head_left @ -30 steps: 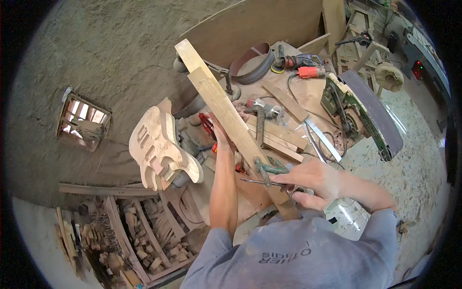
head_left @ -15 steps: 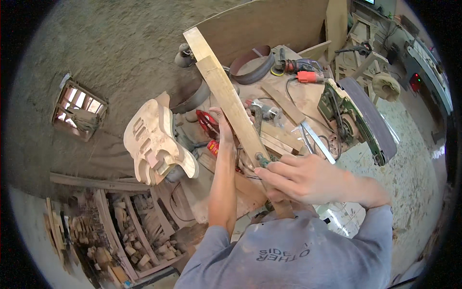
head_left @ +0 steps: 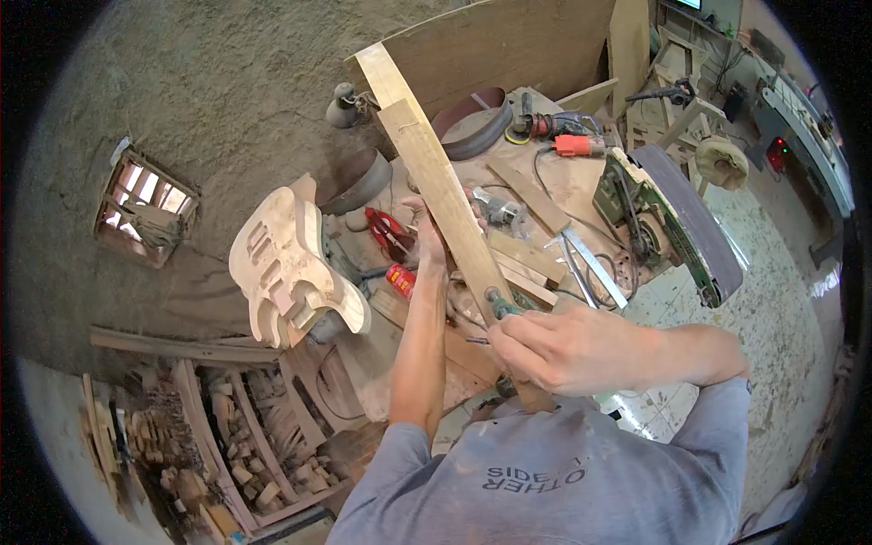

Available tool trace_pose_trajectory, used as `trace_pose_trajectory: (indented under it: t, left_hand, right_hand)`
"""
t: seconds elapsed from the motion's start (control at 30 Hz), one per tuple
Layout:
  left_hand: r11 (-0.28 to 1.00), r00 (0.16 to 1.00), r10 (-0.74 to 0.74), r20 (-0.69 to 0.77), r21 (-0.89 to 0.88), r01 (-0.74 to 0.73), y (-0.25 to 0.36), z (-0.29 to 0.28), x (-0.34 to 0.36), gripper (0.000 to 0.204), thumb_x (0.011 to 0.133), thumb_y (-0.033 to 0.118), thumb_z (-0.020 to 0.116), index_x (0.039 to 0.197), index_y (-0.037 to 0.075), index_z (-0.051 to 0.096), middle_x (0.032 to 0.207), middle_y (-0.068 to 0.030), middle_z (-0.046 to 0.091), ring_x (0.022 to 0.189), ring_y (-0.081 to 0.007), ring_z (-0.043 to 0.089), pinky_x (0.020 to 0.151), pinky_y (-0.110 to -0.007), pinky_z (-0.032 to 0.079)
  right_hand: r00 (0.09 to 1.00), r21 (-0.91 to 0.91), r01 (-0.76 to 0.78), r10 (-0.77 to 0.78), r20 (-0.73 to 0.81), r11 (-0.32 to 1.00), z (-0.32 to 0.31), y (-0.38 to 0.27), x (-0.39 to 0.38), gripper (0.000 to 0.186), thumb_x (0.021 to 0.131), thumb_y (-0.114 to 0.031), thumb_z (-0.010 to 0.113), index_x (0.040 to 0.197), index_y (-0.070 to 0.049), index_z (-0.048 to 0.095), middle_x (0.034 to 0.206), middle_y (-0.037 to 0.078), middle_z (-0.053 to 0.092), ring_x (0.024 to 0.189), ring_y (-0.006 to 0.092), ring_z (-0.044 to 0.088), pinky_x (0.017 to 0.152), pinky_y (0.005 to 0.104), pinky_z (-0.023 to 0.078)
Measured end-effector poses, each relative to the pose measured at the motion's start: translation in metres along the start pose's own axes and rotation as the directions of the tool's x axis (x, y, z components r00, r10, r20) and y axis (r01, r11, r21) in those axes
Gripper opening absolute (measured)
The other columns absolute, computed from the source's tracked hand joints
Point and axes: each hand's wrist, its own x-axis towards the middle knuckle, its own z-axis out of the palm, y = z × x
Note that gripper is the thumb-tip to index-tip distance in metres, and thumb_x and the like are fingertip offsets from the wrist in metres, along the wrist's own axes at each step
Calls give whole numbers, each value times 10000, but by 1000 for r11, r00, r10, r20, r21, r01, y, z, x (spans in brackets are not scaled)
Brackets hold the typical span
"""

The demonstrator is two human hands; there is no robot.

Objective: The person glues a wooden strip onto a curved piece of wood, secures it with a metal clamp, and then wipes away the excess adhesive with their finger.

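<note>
A long pale wooden board [head_left: 431, 163], made of two overlapping layers at its far end, slants from the upper middle down to my chest. My left hand [head_left: 431, 238] grips it from beneath, around its middle, and the board hides part of the fingers. Near the board's lower end a green metal clamp [head_left: 501, 305] presses a round pad on the wood. My right hand [head_left: 577, 347] is closed at this clamp, with a thin dark bar [head_left: 477, 340] sticking out by the fingertips. What the fingers cover is hidden.
A pale guitar body [head_left: 282, 259] stands left of the bench [head_left: 363, 363]. Red-handled pliers [head_left: 391, 234], a red can [head_left: 400, 280], a caliper [head_left: 595, 268], an angle grinder [head_left: 549, 124], sanding belts [head_left: 477, 127] and a belt sander [head_left: 672, 227] surround the board. Offcuts fill a rack [head_left: 250, 445] at lower left.
The board's far end has shifted slightly right. My right hand has turned and moved a little right at the clamp, and the thin dark bar now shows. The left hand keeps its hold.
</note>
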Motion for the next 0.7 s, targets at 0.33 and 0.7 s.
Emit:
trace_pose_trajectory:
  t: [0.33, 0.7]
  left_hand:
    - [999, 996, -12, 87, -45, 16, -8, -4, 3, 970, 776, 905, 349, 1138, 35, 576, 877, -92, 623, 725, -237, 641, 680, -389, 554]
    - [999, 998, 37, 45, -20, -36, -12, -1, -6, 917, 816, 880, 319, 1151, 70, 585, 886, -81, 634, 748, -229, 654, 673, -379, 565]
  right_hand:
    - [981, -136, 188, -192, -22, 973, 1, 5, 0, 175, 742, -209, 642, 875, -110, 587, 943, 20, 556, 855, 162, 555, 734, 315, 454]
    - [725, 622, -417, 655, -211, 662, -5, 111, 36, 364, 1001, -365, 553, 1145, -43, 642, 1094, 91, 648, 951, 220, 622, 837, 377, 500]
